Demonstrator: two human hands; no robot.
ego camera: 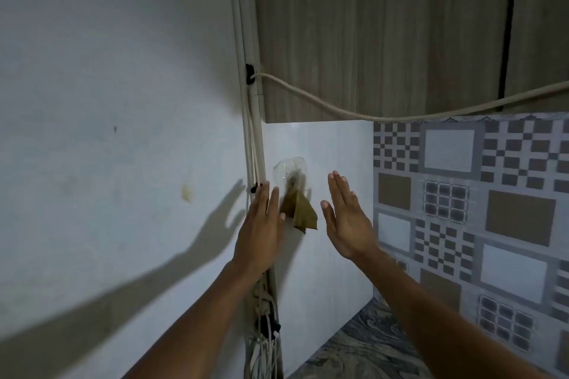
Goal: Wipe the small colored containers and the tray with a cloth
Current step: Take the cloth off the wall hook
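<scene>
A small olive-brown cloth [300, 211] hangs from a clear stick-on hook [289, 174] on a white wall panel. My left hand [261, 224] is raised just left of the cloth, fingers straight, its fingertips close to the cloth's left edge. My right hand [345, 215] is raised to the right of the cloth, palm flat and fingers straight, a short gap away from it. Neither hand holds anything. No colored containers or tray are in view.
A wooden cabinet [385, 34] hangs above. A thick cable [338, 109] sags across beneath it. White conduit and wires [254, 144] run down the corner. Patterned tiles [477, 209] cover the right wall above a marbled countertop [363, 344].
</scene>
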